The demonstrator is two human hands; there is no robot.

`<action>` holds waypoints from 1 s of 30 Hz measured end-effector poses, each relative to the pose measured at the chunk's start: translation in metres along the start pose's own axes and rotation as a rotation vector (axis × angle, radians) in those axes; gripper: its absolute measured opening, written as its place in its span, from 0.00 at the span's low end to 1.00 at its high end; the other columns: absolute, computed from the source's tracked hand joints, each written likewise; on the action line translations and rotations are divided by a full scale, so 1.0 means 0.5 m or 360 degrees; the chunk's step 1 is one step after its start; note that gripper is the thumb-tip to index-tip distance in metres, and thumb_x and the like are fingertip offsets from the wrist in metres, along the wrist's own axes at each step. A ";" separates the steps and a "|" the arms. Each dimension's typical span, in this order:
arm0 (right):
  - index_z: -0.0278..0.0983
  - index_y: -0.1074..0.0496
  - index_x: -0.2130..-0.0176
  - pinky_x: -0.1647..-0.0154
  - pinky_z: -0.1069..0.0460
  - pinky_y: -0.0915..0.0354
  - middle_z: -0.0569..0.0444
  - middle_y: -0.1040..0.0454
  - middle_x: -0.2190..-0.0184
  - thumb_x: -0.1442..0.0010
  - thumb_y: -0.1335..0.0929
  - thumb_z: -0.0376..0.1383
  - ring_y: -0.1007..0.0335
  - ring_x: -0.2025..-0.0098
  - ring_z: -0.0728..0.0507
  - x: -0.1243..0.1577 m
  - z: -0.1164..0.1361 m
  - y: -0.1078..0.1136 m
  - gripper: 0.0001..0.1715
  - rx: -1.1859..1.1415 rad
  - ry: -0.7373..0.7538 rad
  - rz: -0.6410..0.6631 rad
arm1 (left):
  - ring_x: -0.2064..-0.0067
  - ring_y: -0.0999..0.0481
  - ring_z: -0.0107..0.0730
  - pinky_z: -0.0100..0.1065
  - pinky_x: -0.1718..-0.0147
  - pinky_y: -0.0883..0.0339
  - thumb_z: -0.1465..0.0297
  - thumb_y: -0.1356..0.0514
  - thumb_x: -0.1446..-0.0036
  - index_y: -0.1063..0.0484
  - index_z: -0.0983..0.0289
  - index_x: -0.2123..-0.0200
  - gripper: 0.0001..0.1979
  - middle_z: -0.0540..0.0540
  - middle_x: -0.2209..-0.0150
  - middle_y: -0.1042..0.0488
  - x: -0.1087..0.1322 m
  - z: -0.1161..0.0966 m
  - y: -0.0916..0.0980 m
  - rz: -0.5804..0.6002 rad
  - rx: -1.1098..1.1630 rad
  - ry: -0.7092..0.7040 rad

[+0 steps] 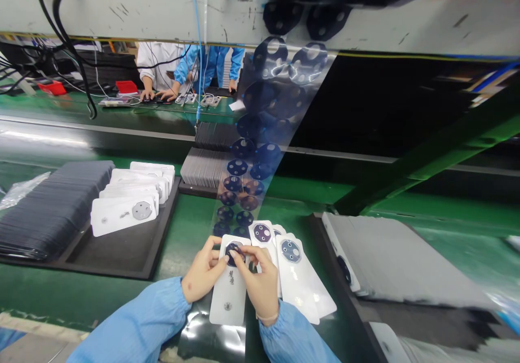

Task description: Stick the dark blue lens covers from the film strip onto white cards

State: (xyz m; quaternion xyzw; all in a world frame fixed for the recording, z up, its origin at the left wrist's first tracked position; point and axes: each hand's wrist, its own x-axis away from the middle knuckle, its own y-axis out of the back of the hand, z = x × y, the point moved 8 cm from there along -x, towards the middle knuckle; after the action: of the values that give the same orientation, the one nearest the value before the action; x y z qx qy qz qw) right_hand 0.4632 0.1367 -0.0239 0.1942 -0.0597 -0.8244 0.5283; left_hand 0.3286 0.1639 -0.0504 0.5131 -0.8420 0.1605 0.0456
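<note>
A white phone-back panel (228, 298) lies upright in front of me on the green bench. My left hand (205, 271) holds its upper left edge, fingers bent around it. Over the panel's top, my right hand (260, 276) pinches a dark round camera sticker (234, 253) at the camera area. Just behind, a clear strip (260, 162) with two columns of dark round stickers hangs down to the bench. Several white panels with dark or bluish camera discs (291, 250) are fanned out beside my right hand.
At left, a black tray (154, 244) holds stacked dark sheets (52, 206) and white panels (122, 211). Another tray with a grey stack (406, 260) stands right. A grey beam (134, 11) crosses above; cables hang left. Co-workers' hands (166, 93) show across the bench.
</note>
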 end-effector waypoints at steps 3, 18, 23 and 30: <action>0.38 0.26 0.64 0.62 0.47 0.34 0.50 0.27 0.68 0.42 0.30 0.40 0.33 0.63 0.41 0.008 0.022 -0.004 0.07 0.0080 0.0183 -0.0029 | 0.76 0.23 0.31 0.28 0.78 0.32 0.55 0.38 0.45 0.42 0.61 0.58 0.22 0.52 0.72 0.22 0.000 0.002 0.006 -0.0081 -0.0001 0.0001; 0.38 0.32 0.54 0.65 0.49 0.31 0.50 0.24 0.62 0.42 0.30 0.44 0.28 0.66 0.44 0.008 -0.020 -0.045 0.18 -0.0492 -0.0329 0.0352 | 0.74 0.21 0.34 0.32 0.75 0.26 0.61 0.29 0.55 0.43 0.61 0.60 0.27 0.53 0.71 0.20 -0.001 -0.025 0.030 -0.0331 0.0103 -0.0043; 0.37 0.33 0.64 0.72 0.53 0.36 0.57 0.30 0.75 0.40 0.32 0.48 0.34 0.74 0.47 0.010 -0.030 -0.043 0.16 -0.0538 -0.0427 0.0325 | 0.76 0.22 0.31 0.29 0.77 0.28 0.62 0.28 0.57 0.42 0.61 0.60 0.28 0.51 0.73 0.21 0.002 -0.015 0.023 -0.0297 0.0059 0.0019; 0.37 0.34 0.68 0.67 0.52 0.35 0.57 0.31 0.73 0.39 0.33 0.48 0.33 0.68 0.46 0.004 -0.023 -0.043 0.17 -0.0603 -0.0433 0.0324 | 0.73 0.22 0.29 0.27 0.74 0.29 0.66 0.32 0.51 0.40 0.62 0.59 0.21 0.50 0.71 0.22 0.011 -0.008 -0.007 -0.0074 -0.0037 0.0068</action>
State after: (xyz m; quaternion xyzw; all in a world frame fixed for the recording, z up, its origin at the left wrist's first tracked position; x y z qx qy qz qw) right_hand 0.4487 0.1452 -0.0413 -0.0282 0.0060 -0.7820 0.6226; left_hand 0.3288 0.1591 -0.0447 0.5284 -0.8305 0.1604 0.0731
